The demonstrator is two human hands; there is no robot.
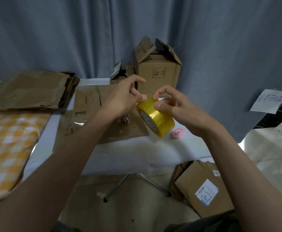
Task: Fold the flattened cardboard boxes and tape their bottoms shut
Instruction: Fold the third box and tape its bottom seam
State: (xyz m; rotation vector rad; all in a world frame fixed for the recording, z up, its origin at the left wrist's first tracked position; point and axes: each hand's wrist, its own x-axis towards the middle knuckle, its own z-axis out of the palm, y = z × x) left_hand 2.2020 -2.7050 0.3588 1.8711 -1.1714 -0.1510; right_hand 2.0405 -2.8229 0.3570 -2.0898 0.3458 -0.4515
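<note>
A roll of yellow clear tape [158, 118] is held up above the white table [120, 156]. My right hand [175, 104] grips the roll from the right, thumb on its outer face and a finger curled over the top. My left hand [127, 96] pinches at the roll's upper left edge with curled fingertips. A flattened cardboard box [93, 113] lies on the table under my hands. A folded-up box [158, 72] with raised flaps stands at the table's back edge, a smaller box [120, 72] beside it.
A stack of flattened boxes [30, 89] lies at the left, partly on an orange checked cloth [8, 139]. A small pink round object [177, 132] sits on the table near the roll. More flat cardboard [202, 186] leans on the floor at the right. A grey curtain hangs behind.
</note>
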